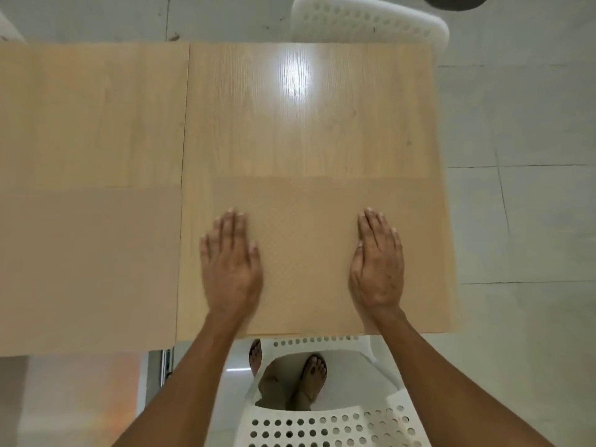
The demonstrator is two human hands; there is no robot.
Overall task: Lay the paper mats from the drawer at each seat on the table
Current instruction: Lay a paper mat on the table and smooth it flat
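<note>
both hands flat with fingers straight and close together, left hand (229, 262) and right hand (378, 262) pressing a brown paper mat (309, 253) at the wooden table (290, 124) near edge, second mat (87, 262) to the left, white perforated chair (322, 427) below

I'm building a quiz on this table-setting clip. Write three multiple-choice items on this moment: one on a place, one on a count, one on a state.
1. Where is the second paper mat?
A. on the left table section
B. on the far chair
C. on the floor

2. How many white chairs show?
A. one
B. two
C. four

3. How are the hands?
A. fists
B. flat, palms down
C. pinching a corner

Key: 1 A, it lies left of the seam; 2 B, near chair and far chair; 3 B, left hand and right hand press the near mat.
</note>
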